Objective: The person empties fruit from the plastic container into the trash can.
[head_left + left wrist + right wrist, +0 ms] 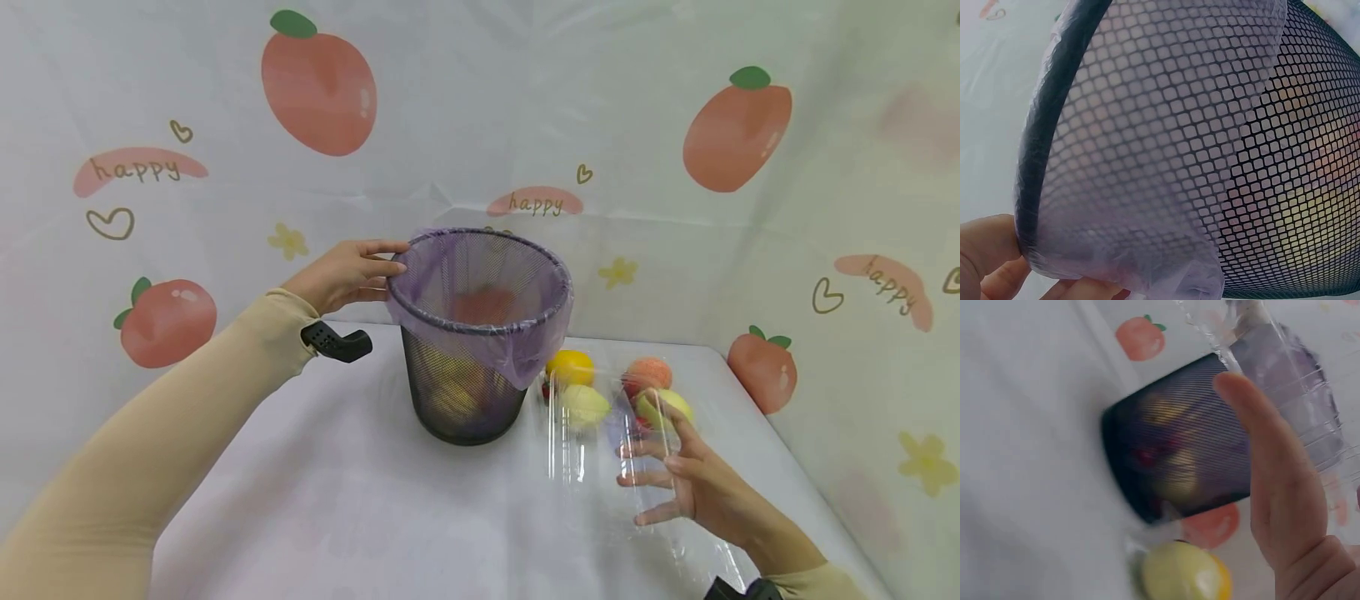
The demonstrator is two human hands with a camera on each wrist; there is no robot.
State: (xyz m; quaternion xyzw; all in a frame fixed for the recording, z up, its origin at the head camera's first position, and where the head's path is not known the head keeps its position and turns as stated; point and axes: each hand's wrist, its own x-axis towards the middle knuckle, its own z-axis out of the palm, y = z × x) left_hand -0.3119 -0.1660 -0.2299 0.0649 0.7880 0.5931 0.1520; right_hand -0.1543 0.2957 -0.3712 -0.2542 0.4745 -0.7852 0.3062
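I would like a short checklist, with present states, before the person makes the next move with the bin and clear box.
1. Bin standing on the table: ok.
2. Purple bag folded over the bin's top edge: ok.
3. Left hand holding the bin: ok.
4. Right hand holding the clear box: ok.
5. All fruit inside the bin: not ok, yellow fruit lies outside.
6. Clear box empty: cannot tell, fruit shows through it.

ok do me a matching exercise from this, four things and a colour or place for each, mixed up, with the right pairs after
1. left hand
2. right hand
3. bin
4. bag

A. purple, draped over the rim
B. at the clear plastic container
C. on the rim
D. black mesh

Pairs: 1-C, 2-B, 3-D, 4-A
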